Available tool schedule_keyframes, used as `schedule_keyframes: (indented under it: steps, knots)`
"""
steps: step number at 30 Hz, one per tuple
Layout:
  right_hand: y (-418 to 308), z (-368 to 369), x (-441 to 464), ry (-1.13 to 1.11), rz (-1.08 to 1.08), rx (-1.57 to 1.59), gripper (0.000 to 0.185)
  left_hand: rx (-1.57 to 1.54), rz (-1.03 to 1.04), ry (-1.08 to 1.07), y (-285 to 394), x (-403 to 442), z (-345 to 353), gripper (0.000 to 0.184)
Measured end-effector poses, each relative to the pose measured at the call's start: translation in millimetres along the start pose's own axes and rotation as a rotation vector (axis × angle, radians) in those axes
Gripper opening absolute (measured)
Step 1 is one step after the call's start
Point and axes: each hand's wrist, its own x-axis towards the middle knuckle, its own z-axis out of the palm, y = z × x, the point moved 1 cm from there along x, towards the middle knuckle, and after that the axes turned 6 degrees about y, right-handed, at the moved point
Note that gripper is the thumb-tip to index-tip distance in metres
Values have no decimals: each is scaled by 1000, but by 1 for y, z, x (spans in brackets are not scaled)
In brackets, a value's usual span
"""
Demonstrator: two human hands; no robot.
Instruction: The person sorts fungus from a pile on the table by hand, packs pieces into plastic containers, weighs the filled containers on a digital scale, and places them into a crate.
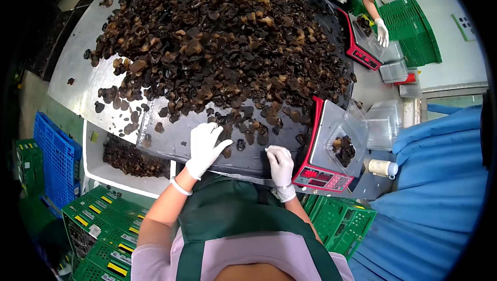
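Note:
A big heap of dark brown wood ear mushrooms [222, 38] covers the metal table [77, 76], with loose pieces scattered at its near edge. My left hand [203, 149], in a white glove, is over the dark tabletop, thumb stretched out and apart from the fingers, near a brown piece [227, 152]. My right hand [280, 164], also gloved, is at the table's front edge with its fingers curled; anything in them is hidden. To its right, a red-framed digital scale [323, 177] carries an open clear plastic box [339, 132] holding a few mushroom pieces [344, 150].
Stacked clear boxes [383, 126] and a white bottle [382, 167] stand right of the scale. A white bin [93, 162] of mushrooms is at lower left, beside green crates [98, 213]. Across the table, a co-worker's gloved hand [382, 32] is by a second scale [365, 57].

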Motion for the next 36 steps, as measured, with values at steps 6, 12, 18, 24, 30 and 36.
schedule_keyframes:
  steps: [6,12,18,24,30,36]
  knots:
    - [-5,29,39,-107,7,-216,70,204,-77,-135,-4,-14,0,26]
    - [9,35,6,-238,213,185,54,90,-254,-84,-8,-44,-28,25]
    - [30,10,19,-310,994,1281,24,-6,-455,-14,-6,-48,-41,19]
    - [16,55,94,-245,114,447,39,379,-502,172,-40,-97,-122,23]
    - [23,82,99,-388,-303,-145,47,540,-517,179,-31,-91,-140,43]
    - [50,18,79,-437,713,1211,33,237,-118,143,-18,1,-45,25]
